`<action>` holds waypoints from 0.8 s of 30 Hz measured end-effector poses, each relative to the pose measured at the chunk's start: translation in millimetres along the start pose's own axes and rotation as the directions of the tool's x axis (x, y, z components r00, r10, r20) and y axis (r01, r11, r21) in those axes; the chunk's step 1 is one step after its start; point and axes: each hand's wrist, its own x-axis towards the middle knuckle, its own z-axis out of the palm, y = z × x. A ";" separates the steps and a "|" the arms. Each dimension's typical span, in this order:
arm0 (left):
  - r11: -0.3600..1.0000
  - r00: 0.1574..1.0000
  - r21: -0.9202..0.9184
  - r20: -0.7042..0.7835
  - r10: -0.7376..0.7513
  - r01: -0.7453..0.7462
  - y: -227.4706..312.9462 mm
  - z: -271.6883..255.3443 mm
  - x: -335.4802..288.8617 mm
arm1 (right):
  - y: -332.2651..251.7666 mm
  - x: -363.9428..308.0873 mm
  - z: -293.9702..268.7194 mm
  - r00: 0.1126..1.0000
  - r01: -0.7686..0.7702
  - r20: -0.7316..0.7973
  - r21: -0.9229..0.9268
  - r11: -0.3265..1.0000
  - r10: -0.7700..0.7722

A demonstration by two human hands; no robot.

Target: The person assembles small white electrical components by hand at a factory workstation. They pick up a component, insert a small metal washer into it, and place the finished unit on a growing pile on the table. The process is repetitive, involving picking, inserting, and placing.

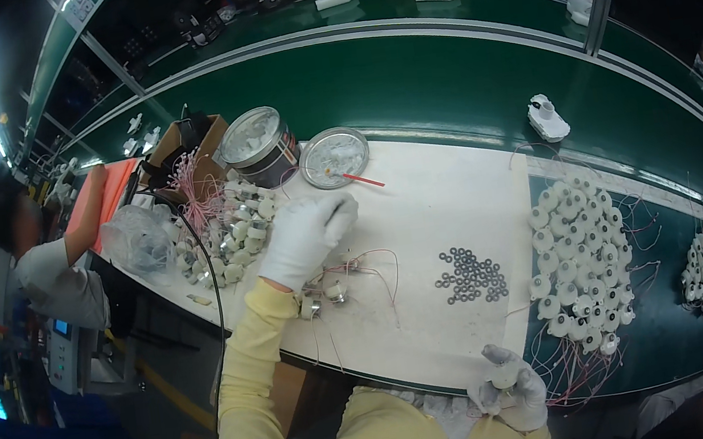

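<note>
My left hand (307, 236), in a white glove, is raised over the left part of the white work sheet (422, 209). Its fingers are curled together, and whatever they may hold is hidden. Just below it lie a few small metal-and-cream motors (336, 292) with thin reddish wires. At the sheet's front edge, my gloved right hand (525, 402) is closed around a small cream-white motor (504, 375). Small dark rings (470, 276) lie in a loose cluster beyond that hand. To their right is a dense group of white round motors (580, 259) with wires trailing off.
An open tin (259, 147) of pale grease stands behind my left hand, beside its lid (334, 157) with a red stick (364, 180) across it. More motors (243, 226) are heaped at left near a cardboard box (202, 146). A green conveyor (430, 74) runs behind. A co-worker (62, 269) sits at left.
</note>
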 end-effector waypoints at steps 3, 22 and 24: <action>0.914 0.940 -0.401 -0.288 -0.185 0.057 38.6 -43.2 -6.4 | -2.7 2.0 13.5 0.997 0.068 -0.051 0.103 0.992 -0.063; 0.785 0.817 -0.542 -0.281 -0.504 0.299 22.5 23.0 -123.7 | 3.9 1.0 11.5 0.987 0.126 0.102 -0.022 0.992 -0.123; 0.998 0.940 -0.058 -0.340 0.013 -0.034 7.9 19.1 -100.1 | 8.5 1.5 11.0 0.977 0.184 0.124 -0.102 0.978 -0.171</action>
